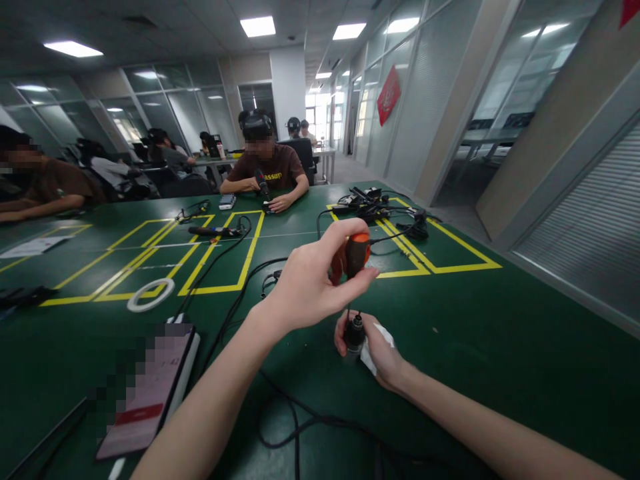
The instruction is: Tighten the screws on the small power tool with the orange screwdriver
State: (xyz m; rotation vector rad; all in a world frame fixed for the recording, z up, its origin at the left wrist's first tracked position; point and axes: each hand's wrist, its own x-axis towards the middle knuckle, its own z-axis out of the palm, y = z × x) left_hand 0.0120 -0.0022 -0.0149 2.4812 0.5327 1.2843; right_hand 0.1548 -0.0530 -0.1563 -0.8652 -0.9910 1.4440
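Observation:
Raised over the table, my left hand grips a screwdriver with a dark and orange handle between thumb and fingers. Its thin shaft points down towards my right hand. Fingers of that hand are closed around a black cylindrical tool standing upright, with a narrow metal tip on top. A crumpled white tissue is pressed between the palm and the tool. Whether the screwdriver's end touches the black tool I cannot tell.
A phone lies at the front left, beside a white tape ring. Black cables loop across the green table. A pile of black cables and devices sits farther back. Across the table, a person handles a power screwdriver.

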